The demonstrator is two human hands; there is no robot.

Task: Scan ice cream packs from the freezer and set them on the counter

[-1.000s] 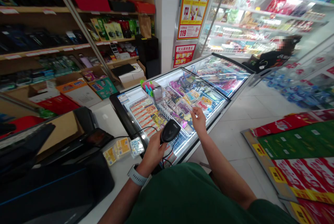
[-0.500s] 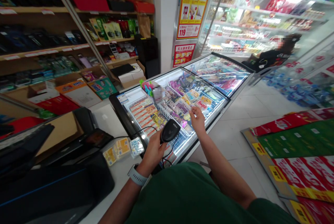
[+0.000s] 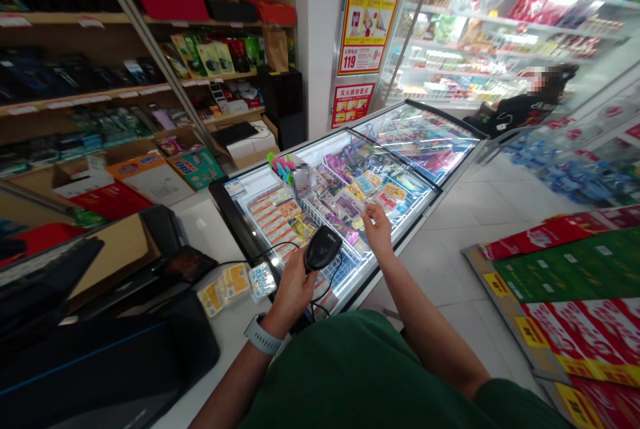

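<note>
My left hand [image 3: 291, 285], with a pale watch at the wrist, is wrapped round the handle of a black barcode scanner [image 3: 323, 247]. The scanner's head is tilted over the near end of a glass-topped chest freezer [image 3: 253, 182], and its cable [image 3: 320, 311] loops beneath. Further right, my right hand [image 3: 377, 229] is above the glass with thumb and fingers pinched together. A pale, printed packet [image 3: 347, 205] appears right by the fingertips; I cannot tell whether they grip it. Yellow-and-white packs [image 3: 389, 197] show just beyond that hand.
Small clear packs with yellow labels [image 3: 234, 280] sit on the white counter [image 3: 193, 219] at left, beside dark checkout equipment [image 3: 110, 355]. Stacked red and green cartons [image 3: 550, 275] stand at right. A person [image 3: 525, 105] sits beyond the freezer's far end.
The barcode scanner in my left hand has shifted slightly left. My right hand has stayed almost in place, fingers still pinched.
</note>
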